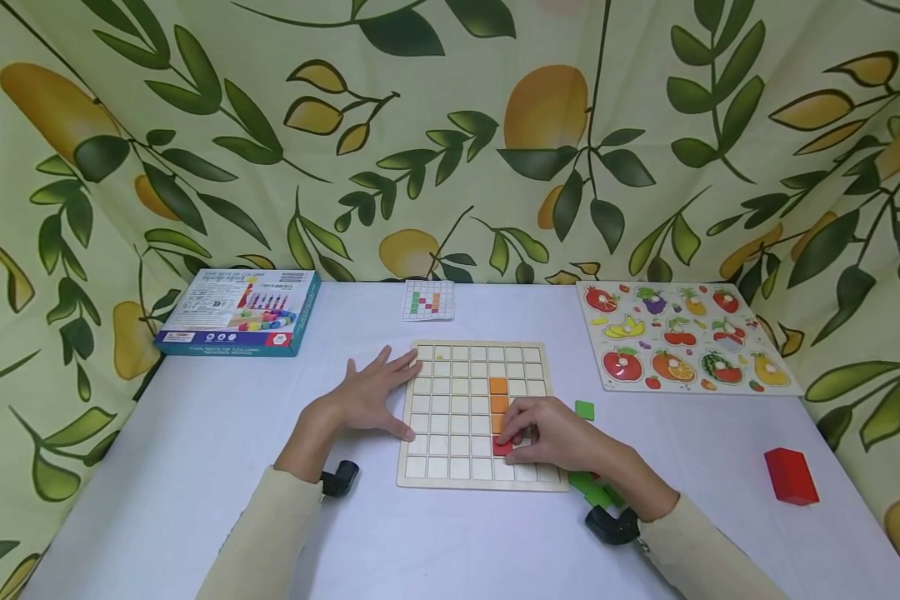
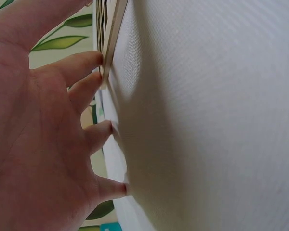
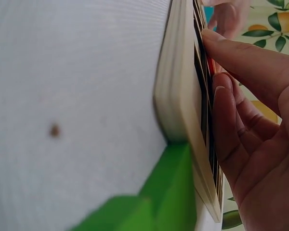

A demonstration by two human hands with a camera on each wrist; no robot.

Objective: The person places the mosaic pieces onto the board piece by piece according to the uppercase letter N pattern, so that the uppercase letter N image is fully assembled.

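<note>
A wooden grid board [image 1: 450, 403] lies flat on the white table. My left hand [image 1: 367, 397] has its fingers spread, with fingertips and thumb at the board's left edge; in the left wrist view two fingertips meet the board's side [image 2: 108, 72]. Three orange square tiles [image 1: 498, 386] sit in one column of cells, the lowest partly covered by fingers. Just below them my right hand [image 1: 551, 433] pinches a red square tile [image 1: 502, 448] between thumb and fingers, low over the grid. The right wrist view shows only a red sliver of this tile [image 3: 211, 65].
Green tiles [image 1: 594, 488] lie by the board's lower right corner, partly under the right wrist; another green tile [image 1: 585, 410] is farther up. A pattern card [image 1: 428, 301] lies behind. Also around are a game box [image 1: 236, 312], a fruit puzzle [image 1: 682, 337] and a red block [image 1: 791, 477].
</note>
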